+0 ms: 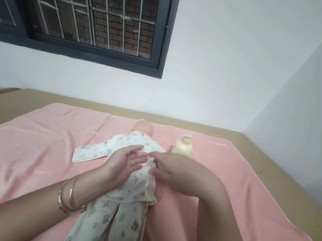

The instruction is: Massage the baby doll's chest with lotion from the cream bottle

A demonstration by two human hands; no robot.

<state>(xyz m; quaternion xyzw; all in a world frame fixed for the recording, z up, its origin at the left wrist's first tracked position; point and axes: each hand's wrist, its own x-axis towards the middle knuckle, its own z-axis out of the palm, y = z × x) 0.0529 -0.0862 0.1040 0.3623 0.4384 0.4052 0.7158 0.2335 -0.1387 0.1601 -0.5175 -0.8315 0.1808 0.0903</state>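
Note:
A baby doll lies on its back or front, I cannot tell which, its bare round head (pixel 143 127) at the far end. It wears a white top (pixel 139 187) with small printed figures and matching trousers (pixel 125 230). One sleeve (pixel 89 153) stretches out to the left. My left hand (pixel 124 164), with bangles at the wrist, is over the doll's chest, palm turned inward and fingers stretched out. Opposite it, my right hand (pixel 168 168) reaches in from the right, slightly blurred, fingers apart. Neither hand visibly holds anything, and together they hide part of the top.
A pale yellow pump bottle (pixel 183 146) stands just beyond my right hand. Underneath everything spreads a pink cloth (pixel 47 167) over a tan surface (pixel 286 188). Behind are a white wall (pixel 214 63) and a barred window (pixel 106 7).

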